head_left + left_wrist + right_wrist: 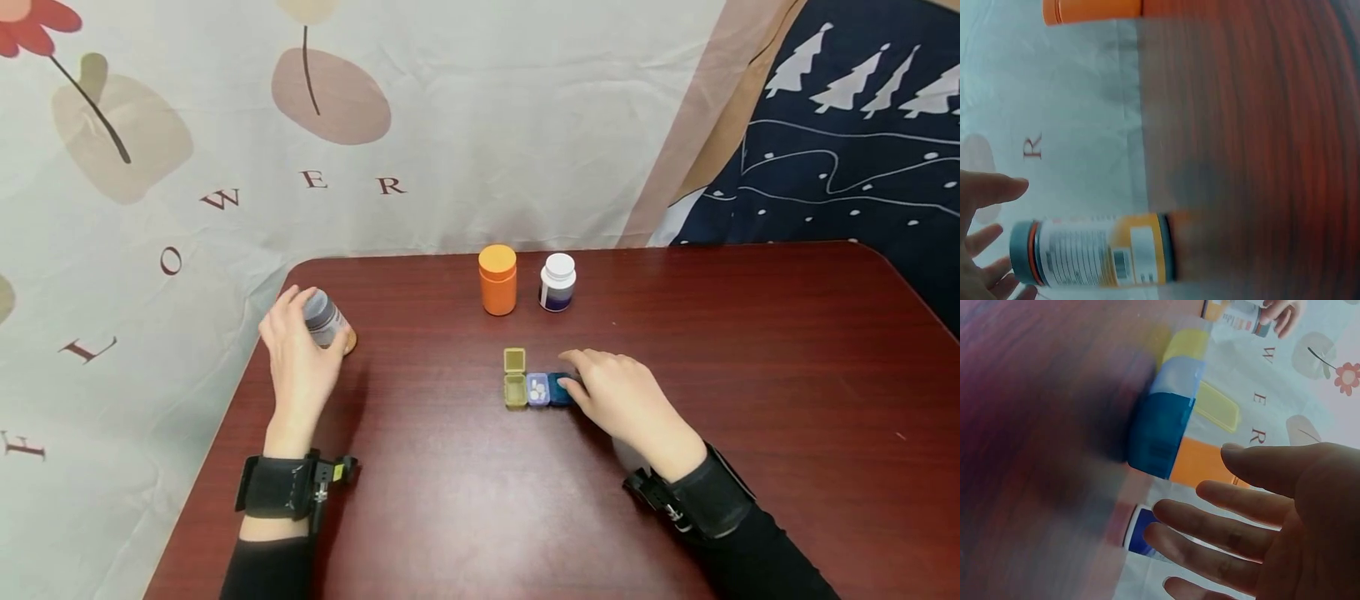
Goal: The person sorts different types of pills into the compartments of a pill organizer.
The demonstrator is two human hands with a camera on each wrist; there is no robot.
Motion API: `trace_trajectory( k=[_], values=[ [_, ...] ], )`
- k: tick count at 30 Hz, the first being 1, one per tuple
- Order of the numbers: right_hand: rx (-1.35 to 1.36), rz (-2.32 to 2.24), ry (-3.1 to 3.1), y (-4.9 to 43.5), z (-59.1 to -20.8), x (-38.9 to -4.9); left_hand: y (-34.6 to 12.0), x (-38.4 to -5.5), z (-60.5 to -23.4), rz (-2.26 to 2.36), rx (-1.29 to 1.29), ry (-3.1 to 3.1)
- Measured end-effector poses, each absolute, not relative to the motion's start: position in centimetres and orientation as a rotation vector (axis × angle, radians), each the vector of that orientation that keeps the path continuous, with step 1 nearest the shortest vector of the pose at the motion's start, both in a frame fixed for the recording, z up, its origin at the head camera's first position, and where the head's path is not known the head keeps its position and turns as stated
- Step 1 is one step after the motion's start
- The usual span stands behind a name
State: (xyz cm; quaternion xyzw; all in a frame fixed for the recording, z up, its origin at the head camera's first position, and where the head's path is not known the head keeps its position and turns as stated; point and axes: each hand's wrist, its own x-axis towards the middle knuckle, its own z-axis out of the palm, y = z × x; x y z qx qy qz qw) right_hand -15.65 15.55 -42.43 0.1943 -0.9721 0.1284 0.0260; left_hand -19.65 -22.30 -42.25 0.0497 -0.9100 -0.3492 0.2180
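2 hands are at work. The left hand (300, 354) is spread about the grey-capped bottle (1094, 253), which stands at the table's left edge; its thumb is clear of the cap, and firm finger contact I cannot tell. The right hand (626, 396) is spread and empty beside the dark teal end of the pill case (527, 392), around the table's middle.

To handle the bottle well, I'd keep its base flat and set thumb and fingers evenly on opposite sides of the cap. The case looks light, so nudges could scatter the white pills (537, 390).

The glossy reddish-brown table (435, 492) carries an orange bottle (498, 287) and a white-capped bottle (558, 287) near its far edge. Behind hang a pale printed cloth (487, 100) and navy fabric (825, 179) with white trees.
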Motion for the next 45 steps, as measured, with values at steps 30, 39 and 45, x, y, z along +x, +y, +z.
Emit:
trace_trajectory(
  k=[30,39,45],
  values=[
    [0.603,0.434,-3.043,15.2,-42.3,-15.4,-25.2,-22.4,-43.2,-1.464,0.466,-2.556],
    [0.622,0.401,-3.022,15.2,-42.2,-15.3,-25.0,-22.3,-43.2,-1.44,0.45,-2.52],
    [0.625,0.383,-3.024,15.4,-42.1,-15.2,-24.4,-20.9,-43.1,-1.402,0.408,-2.512]
  ],
)
